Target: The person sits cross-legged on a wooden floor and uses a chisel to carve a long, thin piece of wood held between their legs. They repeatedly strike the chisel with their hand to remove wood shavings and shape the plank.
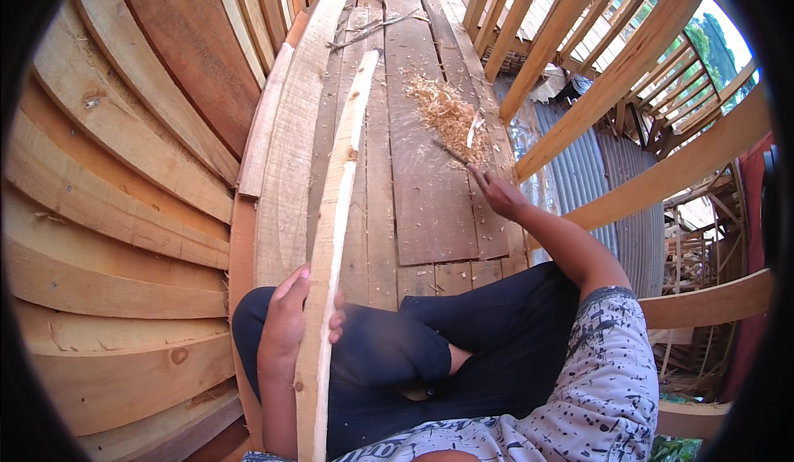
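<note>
A long pale wooden strip (335,189) with knots and a rough whitish edge runs from my lap out over the deck, its far end low near the boards. My left hand (291,317) is wrapped round its near part, thumb on one side and fingertips showing on the other. Out to the right, my right hand (502,195) grips a knife (451,153) with a thin dark blade; most of its handle is hidden in the fist. The blade points toward a heap of curled wood shavings (447,114) and is apart from the strip.
Stacked planks (124,205) form a wall close on my left. Wooden railing posts (616,86) stand on the right, with corrugated metal sheets (571,164) below. Thin sticks (374,28) and scattered shavings lie on the plank deck (430,214). My crossed legs are under the strip.
</note>
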A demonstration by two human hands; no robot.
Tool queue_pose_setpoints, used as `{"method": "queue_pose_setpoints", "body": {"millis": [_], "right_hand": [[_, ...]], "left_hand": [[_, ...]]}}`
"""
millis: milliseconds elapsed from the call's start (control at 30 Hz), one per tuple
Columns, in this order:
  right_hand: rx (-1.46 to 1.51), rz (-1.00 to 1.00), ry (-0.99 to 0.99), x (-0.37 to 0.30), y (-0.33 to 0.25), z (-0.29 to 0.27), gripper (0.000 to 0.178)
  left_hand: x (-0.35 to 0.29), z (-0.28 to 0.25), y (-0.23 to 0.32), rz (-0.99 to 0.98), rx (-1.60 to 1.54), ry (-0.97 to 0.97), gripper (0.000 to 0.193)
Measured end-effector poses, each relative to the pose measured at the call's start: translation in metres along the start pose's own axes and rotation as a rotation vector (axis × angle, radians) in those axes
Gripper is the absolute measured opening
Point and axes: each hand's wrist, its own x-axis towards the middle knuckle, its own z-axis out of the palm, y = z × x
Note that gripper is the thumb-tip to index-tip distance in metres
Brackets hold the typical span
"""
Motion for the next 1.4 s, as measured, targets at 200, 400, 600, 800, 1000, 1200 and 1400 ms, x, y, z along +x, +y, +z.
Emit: {"method": "queue_pose_setpoints", "body": {"millis": [200, 400, 600, 800, 1000, 1200, 1400], "right_hand": [[0.023, -0.382, -0.269, -0.006, -0.044, -0.013, 0.076], [-0.063, 0.068, -0.016, 0.003, 0.005, 0.012, 0.074], [-0.065, 0.048, -0.001, -0.003, -0.002, 0.007, 0.078], [0.063, -0.116, -0.079, 0.013, -0.033, -0.005, 0.082], [0.081, 0.209, 0.093, 0.024, -0.02, 0.006, 0.077], [0.04, 0.068, 0.043, 0.024, -0.044, -0.013, 0.075], [0.069, -0.072, 0.137, 0.053, -0.068, 0.0, 0.072]], "left_hand": [[0.002, -0.003, -0.002, 0.0, 0.01, 0.008, 0.031], [0.002, -0.001, -0.003, -0.006, 0.007, 0.005, 0.031], [0.004, -0.003, -0.005, 0.002, 0.012, 0.007, 0.032], [0.003, -0.003, -0.005, 0.005, 0.018, 0.02, 0.033], [0.003, -0.003, -0.006, 0.009, 0.013, 0.004, 0.033], [0.004, -0.003, -0.007, 0.005, 0.019, 0.007, 0.033], [0.004, -0.001, -0.007, 0.008, 0.028, 0.004, 0.033]]}}
